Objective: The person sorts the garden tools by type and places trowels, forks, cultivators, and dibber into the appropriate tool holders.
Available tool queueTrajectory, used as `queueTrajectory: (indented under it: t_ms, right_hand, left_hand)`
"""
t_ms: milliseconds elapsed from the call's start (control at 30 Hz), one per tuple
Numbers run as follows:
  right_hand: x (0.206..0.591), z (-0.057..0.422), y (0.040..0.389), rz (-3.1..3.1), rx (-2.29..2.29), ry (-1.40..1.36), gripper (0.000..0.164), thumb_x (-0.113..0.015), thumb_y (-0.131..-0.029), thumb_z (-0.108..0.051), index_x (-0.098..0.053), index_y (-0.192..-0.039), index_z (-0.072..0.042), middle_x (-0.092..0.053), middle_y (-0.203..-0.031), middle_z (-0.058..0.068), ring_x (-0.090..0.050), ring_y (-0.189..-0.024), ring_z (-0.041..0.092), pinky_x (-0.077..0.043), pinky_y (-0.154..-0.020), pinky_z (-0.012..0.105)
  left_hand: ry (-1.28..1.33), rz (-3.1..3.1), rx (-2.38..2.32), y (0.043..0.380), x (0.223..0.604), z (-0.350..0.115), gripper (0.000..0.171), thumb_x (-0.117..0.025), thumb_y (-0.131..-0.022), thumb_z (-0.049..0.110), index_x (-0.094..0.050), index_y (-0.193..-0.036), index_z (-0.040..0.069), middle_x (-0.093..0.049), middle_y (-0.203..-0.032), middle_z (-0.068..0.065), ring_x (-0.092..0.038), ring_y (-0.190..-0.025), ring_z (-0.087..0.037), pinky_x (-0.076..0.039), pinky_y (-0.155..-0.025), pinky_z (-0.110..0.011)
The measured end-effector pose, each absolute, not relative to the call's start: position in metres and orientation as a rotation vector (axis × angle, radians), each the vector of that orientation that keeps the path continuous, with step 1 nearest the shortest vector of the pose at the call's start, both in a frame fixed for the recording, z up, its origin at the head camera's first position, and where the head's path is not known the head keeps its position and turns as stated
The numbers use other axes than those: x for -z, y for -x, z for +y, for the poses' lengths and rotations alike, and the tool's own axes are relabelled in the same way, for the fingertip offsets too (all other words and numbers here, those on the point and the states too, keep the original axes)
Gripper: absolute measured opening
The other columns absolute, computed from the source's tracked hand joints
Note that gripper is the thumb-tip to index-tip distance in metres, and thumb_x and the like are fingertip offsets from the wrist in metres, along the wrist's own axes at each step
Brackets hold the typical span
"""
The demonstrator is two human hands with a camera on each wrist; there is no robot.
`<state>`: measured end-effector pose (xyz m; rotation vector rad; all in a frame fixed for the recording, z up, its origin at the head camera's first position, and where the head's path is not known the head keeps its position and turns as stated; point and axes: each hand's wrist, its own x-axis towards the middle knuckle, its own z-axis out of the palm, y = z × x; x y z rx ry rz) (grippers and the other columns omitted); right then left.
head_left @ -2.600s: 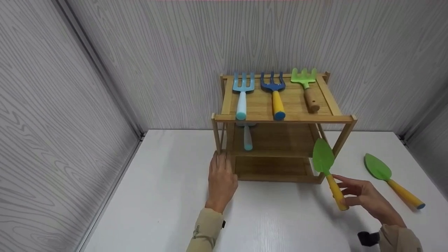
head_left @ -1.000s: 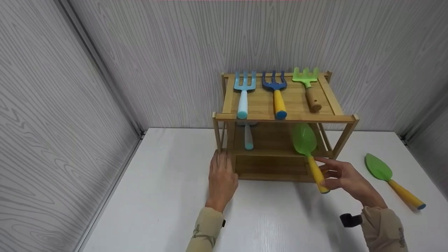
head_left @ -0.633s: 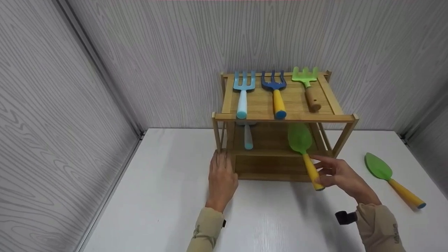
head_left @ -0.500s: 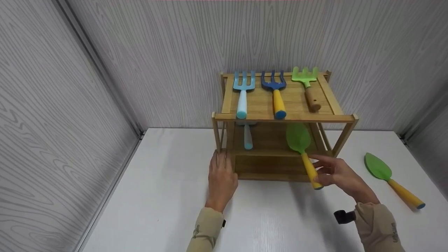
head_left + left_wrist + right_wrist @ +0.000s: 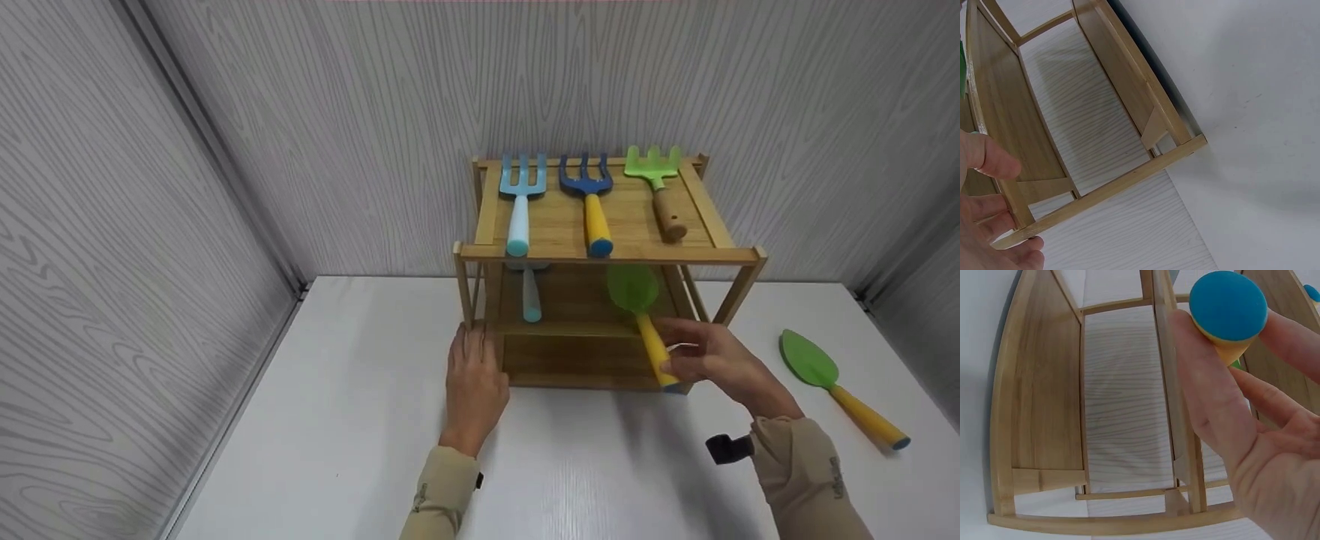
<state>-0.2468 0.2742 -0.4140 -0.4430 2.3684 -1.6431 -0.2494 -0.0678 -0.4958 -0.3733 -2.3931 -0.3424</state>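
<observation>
In the head view my right hand (image 5: pixel 724 364) pinches the yellow handle of a green-bladed hand trowel (image 5: pixel 632 287). The blade reaches in over the middle shelf of a wooden three-tier rack (image 5: pixel 675 254), and the handle slants out past its front edge. Seen from the right wrist, the handle's blue end (image 5: pixel 1228 305) sits between thumb and fingers. My left hand (image 5: pixel 478 394) holds the rack's left front post by the middle shelf; its thumb and fingers lie on either side of the wooden frame (image 5: pixel 1129 177) in the left wrist view.
Three hand forks lie on the top shelf: light blue (image 5: pixel 519 217), dark blue with yellow handle (image 5: pixel 596 217), green with wooden handle (image 5: pixel 667 210). A light-blue-handled tool (image 5: pixel 531 300) rests left on the middle shelf. Another green trowel (image 5: pixel 811 360) lies on the white table (image 5: pixel 360 420), right.
My right hand has carried the trowel left and forward, from in front of the rack's right post to over the middle shelf. My left hand has stayed on the post.
</observation>
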Motion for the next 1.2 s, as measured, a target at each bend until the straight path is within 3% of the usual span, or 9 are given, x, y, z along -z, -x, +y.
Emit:
queueTrajectory:
  t_ms: [467,833,1000,1200]
  right_hand:
    - [0.402,0.253,0.258,2.358,1.656,0.305,0.068,-0.068,-0.094,-0.008,-0.036,-0.149,0.013,-0.053,-0.135,0.029,-0.063,-0.096,0.022,-0.058,-0.078,0.031]
    - [0.394,0.235,0.271,2.349,1.660,0.220,0.064,-0.067,-0.096,-0.015,-0.040,-0.147,0.011,-0.055,-0.134,0.025,-0.059,-0.096,0.017,-0.053,-0.079,0.027]
    - [0.391,0.228,0.279,2.335,1.667,0.197,0.063,-0.065,-0.097,-0.013,-0.038,-0.148,0.012,-0.051,-0.138,0.029,-0.061,-0.106,0.020,-0.054,-0.087,0.028]
    - [0.390,0.217,0.289,2.306,1.685,0.164,0.072,-0.064,-0.098,-0.011,-0.025,-0.155,0.008,-0.044,-0.147,0.030,-0.057,-0.121,0.033,-0.054,-0.094,0.034]
  left_hand:
    - [0.383,-2.386,0.381,0.251,0.494,-0.069,0.064,-0.075,-0.081,0.000,-0.050,-0.138,-0.010,-0.050,-0.138,-0.024,-0.042,-0.136,-0.044,-0.031,-0.116,-0.047]
    - [0.372,-2.399,0.354,0.250,0.496,-0.067,0.056,-0.072,-0.082,0.001,-0.053,-0.133,-0.012,-0.051,-0.137,-0.025,-0.042,-0.136,-0.045,-0.033,-0.115,-0.049]
    - [0.369,-2.404,0.361,0.250,0.496,-0.067,0.057,-0.072,-0.082,0.001,-0.052,-0.134,-0.012,-0.050,-0.137,-0.025,-0.042,-0.136,-0.045,-0.034,-0.115,-0.050]
    - [0.371,-2.401,0.344,0.250,0.497,-0.068,0.057,-0.073,-0.082,0.001,-0.053,-0.133,-0.012,-0.050,-0.137,-0.025,-0.043,-0.135,-0.045,-0.034,-0.115,-0.049]
